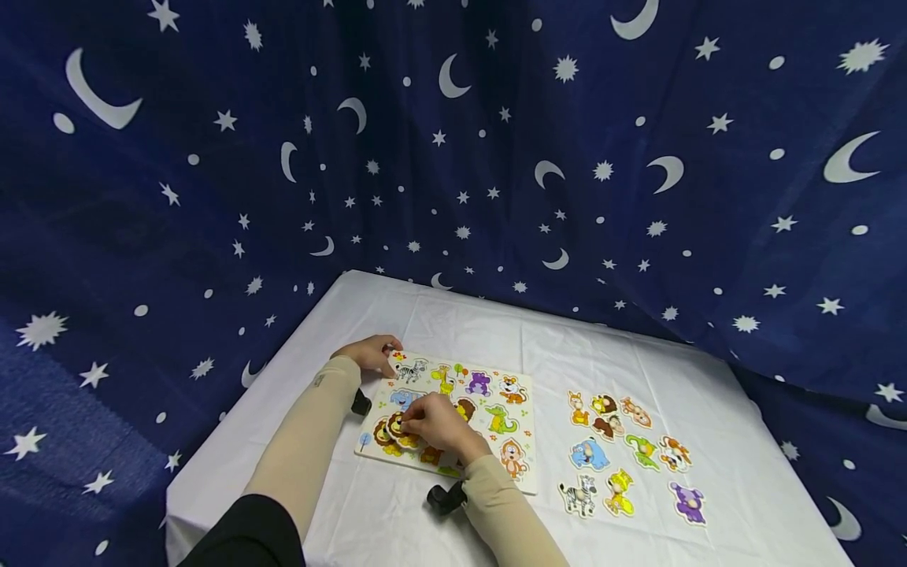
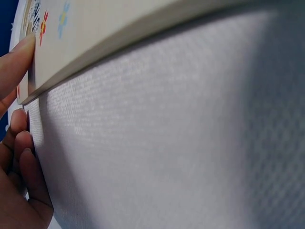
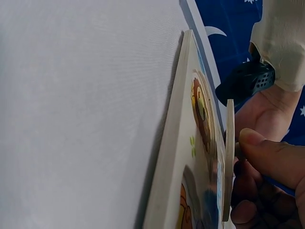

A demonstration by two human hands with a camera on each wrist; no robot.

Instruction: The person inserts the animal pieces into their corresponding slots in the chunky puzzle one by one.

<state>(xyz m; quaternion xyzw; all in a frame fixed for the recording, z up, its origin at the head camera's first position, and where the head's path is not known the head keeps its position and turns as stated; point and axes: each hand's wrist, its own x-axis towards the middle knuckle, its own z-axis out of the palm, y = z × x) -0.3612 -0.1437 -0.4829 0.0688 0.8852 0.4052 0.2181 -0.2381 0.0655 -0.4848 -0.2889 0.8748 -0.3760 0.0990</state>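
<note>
My right hand (image 1: 439,421) pinches a lion puzzle piece (image 1: 401,438) by its knob, over the lower left of the puzzle board (image 1: 379,402). In the head view the piece partly overlaps the printed lion slot (image 1: 383,433). Seen edge-on in the right wrist view, the piece (image 3: 229,167) stands a little off the board's face. At the board's far left corner, my left hand (image 1: 368,354) grips the edge. Its thumb (image 2: 21,62) lies on the top face in the left wrist view, while the other fingers curl beside the corner.
Right of the board lie several loose animal pieces, among them a blue elephant (image 1: 589,454), a zebra (image 1: 579,496), a giraffe (image 1: 620,494), a crocodile (image 1: 642,451) and a purple hippo (image 1: 687,502). A white cloth (image 1: 453,315) covers the table; a dark starry curtain (image 1: 496,102) hangs behind.
</note>
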